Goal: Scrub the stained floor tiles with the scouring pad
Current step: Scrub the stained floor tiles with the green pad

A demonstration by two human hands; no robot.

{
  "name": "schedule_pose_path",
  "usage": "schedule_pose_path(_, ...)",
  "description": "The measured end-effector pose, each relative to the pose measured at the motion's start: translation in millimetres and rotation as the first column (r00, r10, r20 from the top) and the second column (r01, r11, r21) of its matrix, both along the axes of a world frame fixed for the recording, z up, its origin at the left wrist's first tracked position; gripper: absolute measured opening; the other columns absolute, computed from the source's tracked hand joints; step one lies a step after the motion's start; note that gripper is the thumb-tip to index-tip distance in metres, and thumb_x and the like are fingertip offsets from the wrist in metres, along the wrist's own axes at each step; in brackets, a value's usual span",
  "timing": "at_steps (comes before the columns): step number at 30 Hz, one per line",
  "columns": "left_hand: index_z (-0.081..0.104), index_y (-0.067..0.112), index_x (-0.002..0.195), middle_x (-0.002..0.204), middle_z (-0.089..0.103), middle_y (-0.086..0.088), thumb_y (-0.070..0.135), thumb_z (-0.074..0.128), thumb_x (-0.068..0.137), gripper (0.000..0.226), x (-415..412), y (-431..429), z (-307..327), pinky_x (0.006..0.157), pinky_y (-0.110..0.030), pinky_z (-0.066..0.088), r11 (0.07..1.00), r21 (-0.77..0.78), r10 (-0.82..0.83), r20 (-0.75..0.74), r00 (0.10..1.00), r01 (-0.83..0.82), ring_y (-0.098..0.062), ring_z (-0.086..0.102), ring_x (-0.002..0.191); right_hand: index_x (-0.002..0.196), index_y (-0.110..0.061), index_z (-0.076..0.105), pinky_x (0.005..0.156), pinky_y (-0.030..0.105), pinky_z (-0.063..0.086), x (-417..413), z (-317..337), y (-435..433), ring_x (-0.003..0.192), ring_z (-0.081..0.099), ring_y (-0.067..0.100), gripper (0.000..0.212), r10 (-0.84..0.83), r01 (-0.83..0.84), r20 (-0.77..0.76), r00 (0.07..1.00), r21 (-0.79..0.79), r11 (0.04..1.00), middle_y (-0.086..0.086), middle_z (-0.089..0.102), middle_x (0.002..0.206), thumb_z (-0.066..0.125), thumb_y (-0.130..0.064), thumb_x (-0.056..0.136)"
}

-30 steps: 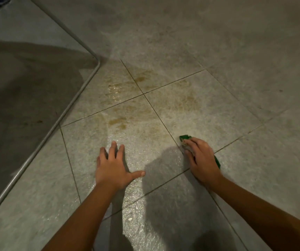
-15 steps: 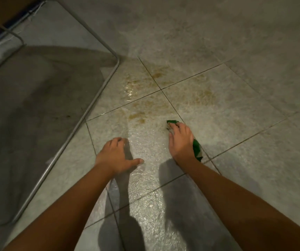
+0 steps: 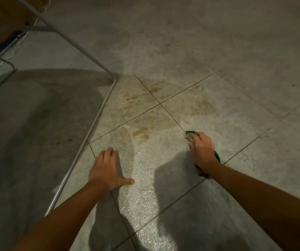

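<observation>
The left hand (image 3: 107, 169) lies flat on the wet floor tiles (image 3: 145, 196). Its fingers are loose and hold nothing. It looks like it props the person up.

To its right, the right hand (image 3: 202, 151) sits on top of the scouring pad (image 3: 217, 156). The fingers bend over the pad's front edge and push it down on the tile. Only green bits peek out, one by the fingertips and one behind the palm.

The pad looks thin, light and soft, so it should bend and may bunch up. I think it is best held from on top, with the whole hand spread over it. The tile shines with water, so it may be slippery under both hands.

A dark grout line (image 3: 172, 118) runs away from the fingertips. Past the grip and a little to its left are brown stains (image 3: 142, 133), with more where four tiles meet. Left of the resting hand stands a thin metal frame (image 3: 98, 122), with a big shadow beyond it. The far floor is dull and dim.
</observation>
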State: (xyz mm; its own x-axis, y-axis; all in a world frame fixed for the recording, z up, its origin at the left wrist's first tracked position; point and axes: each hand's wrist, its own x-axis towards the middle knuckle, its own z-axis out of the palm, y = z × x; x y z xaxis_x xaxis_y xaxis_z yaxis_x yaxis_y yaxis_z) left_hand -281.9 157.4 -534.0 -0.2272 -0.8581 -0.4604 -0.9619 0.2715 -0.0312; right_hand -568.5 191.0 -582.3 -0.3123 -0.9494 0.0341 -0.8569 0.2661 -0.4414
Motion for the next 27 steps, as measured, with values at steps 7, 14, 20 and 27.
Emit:
schedule_pose_path(7, -0.007, 0.013, 0.150, 0.158, -0.013, -0.004, 0.080, 0.056, 0.063, 0.127, 1, -5, -6, 0.114, -0.048, 0.019, 0.991, 0.131, 0.017, -0.001, 1.000, -0.017, -0.035, -0.007, 0.144, 0.139, -0.005, 0.029, 0.104, 0.034, 0.022, 15, 15, -13, 0.125, 0.031, 0.031, 0.051, -0.018, 0.007, 0.038, 0.999, 0.282, 0.959, 0.017, 0.032, 0.139, 0.047, -0.019, 0.093)
schedule_pose_path(14, -0.009, 0.013, 0.150, 0.157, -0.016, -0.007, 0.081, 0.054, 0.063, 0.127, 2, -4, -5, 0.116, -0.049, 0.014, 0.991, 0.136, 0.021, -0.017, 1.000, -0.019, -0.037, -0.010, 0.144, 0.144, -0.008, 0.020, 0.111, 0.031, 0.011, 41, 15, 24, 0.137, 0.016, 0.026, 0.053, 0.010, -0.029, 0.081, 0.997, 0.234, 0.972, 0.012, 0.022, 0.149, 0.042, -0.019, 0.097)
schedule_pose_path(20, -0.010, 0.014, 0.150, 0.157, -0.017, -0.006, 0.080, 0.057, 0.061, 0.129, 6, -5, -11, 0.116, -0.049, 0.012, 0.990, 0.132, 0.051, -0.069, 0.996, -0.041, -0.037, -0.012, 0.143, 0.147, -0.018, 0.013, 0.110, 0.029, -0.003, 74, 18, 34, 0.140, -0.003, 0.018, 0.051, 0.314, -0.290, -0.039, 0.949, 0.288, 0.913, 0.000, 0.005, 0.155, 0.033, -0.012, 0.100)
schedule_pose_path(27, -0.006, 0.017, 0.150, 0.158, -0.013, 0.000, 0.078, 0.062, 0.059, 0.129, 5, -4, -9, 0.113, -0.048, 0.021, 0.991, 0.108, 0.086, -0.096, 0.992, -0.076, -0.031, -0.009, 0.144, 0.137, -0.017, 0.041, 0.110, 0.030, 0.012, 82, 3, -18, 0.135, 0.027, 0.024, 0.040, 0.451, -0.449, -0.035, 0.892, 0.051, 0.892, 0.004, 0.039, 0.144, 0.041, -0.015, 0.098)
